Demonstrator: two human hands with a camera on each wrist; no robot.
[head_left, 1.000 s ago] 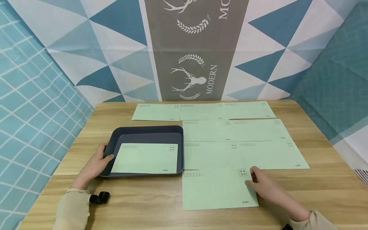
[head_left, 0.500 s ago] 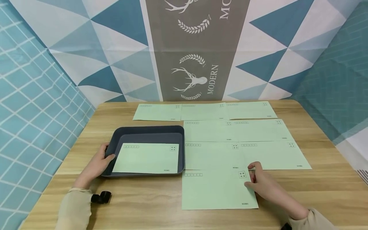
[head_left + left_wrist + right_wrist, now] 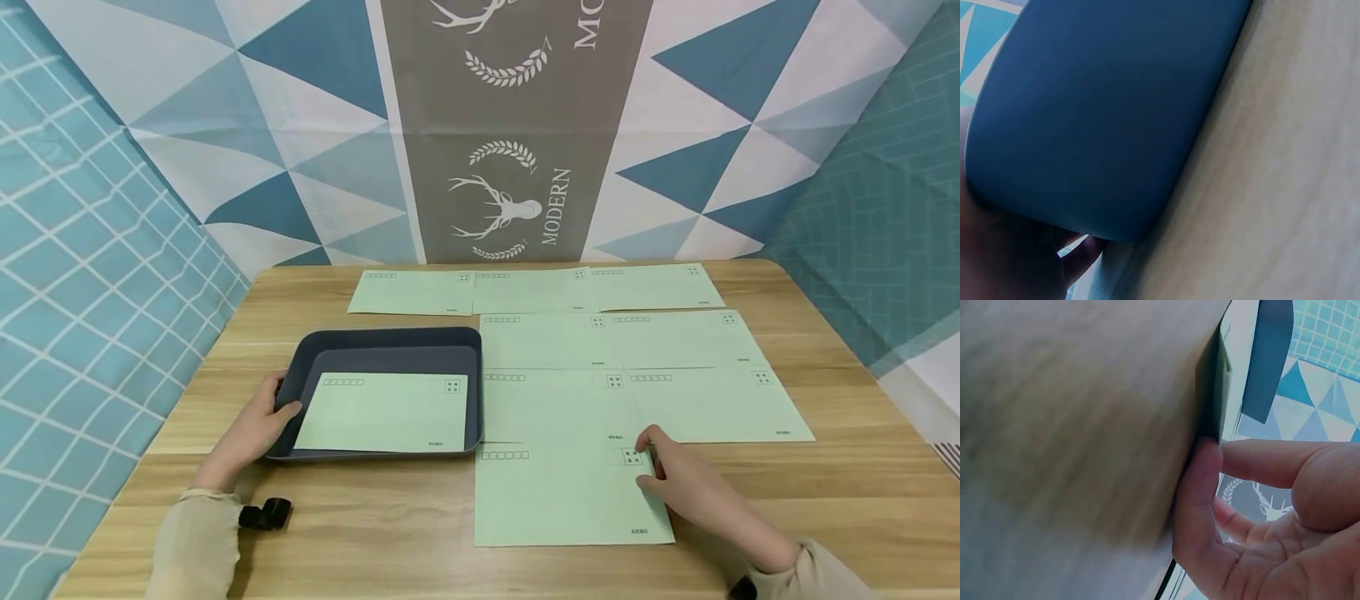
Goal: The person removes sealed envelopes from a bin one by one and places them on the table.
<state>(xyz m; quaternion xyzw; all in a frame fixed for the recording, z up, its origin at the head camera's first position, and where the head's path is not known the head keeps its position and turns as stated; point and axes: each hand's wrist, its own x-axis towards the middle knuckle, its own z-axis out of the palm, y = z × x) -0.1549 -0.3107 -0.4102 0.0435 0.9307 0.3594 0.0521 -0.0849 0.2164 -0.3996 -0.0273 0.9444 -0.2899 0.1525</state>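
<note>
My left hand [image 3: 255, 429] grips the left wall of a dark blue tray [image 3: 393, 358], thumb over the rim. In the left wrist view the tray's outer wall [image 3: 1097, 125] fills much of the picture. One pale green envelope [image 3: 382, 417] lies inside the tray, toward its front. At the nearest pale green envelope [image 3: 562, 500] on the table, my right hand [image 3: 686, 479] pinches the right edge by the printed stamp box. The right wrist view shows the thumb and a finger of that hand [image 3: 1310, 550] meeting at the edge, which is slightly off the table.
Several more pale green envelopes [image 3: 690, 404] lie in rows behind the near one, some touching its back edge and the tray's right side. A back row of envelopes [image 3: 408, 293] runs along the far edge of the wooden table [image 3: 367, 525]. Patterned cloth [image 3: 337, 125] hangs behind.
My right forefinger has shifted left over the near envelope's back right corner, and that envelope has turned very slightly. The left hand and tray stay as they were.
</note>
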